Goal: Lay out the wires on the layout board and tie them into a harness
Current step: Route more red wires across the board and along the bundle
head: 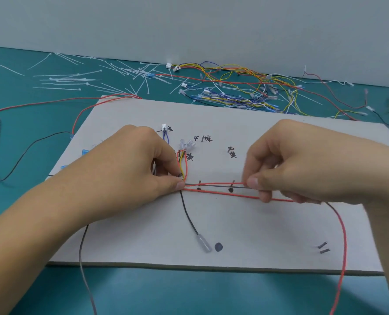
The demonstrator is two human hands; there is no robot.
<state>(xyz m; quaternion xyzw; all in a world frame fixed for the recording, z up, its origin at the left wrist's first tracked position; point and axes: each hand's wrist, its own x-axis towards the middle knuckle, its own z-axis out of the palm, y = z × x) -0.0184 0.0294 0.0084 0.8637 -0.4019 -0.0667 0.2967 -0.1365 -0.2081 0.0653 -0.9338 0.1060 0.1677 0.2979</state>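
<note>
A grey layout board with black marks and handwritten labels lies on the teal table. My left hand pinches a bundle of red, yellow and black wires at the board's middle, where they bend up toward clear terminals. My right hand pinches the red wires further right, holding them taut along a drawn black line. A black wire with a clear sleeve end hangs down from the left pinch. One red wire loops off the board's front edge at the right.
Several white cable ties lie scattered at the back left of the table. A tangle of yellow, blue, red and white wires with connectors sits behind the board. A black wire and red wires trail off to the left.
</note>
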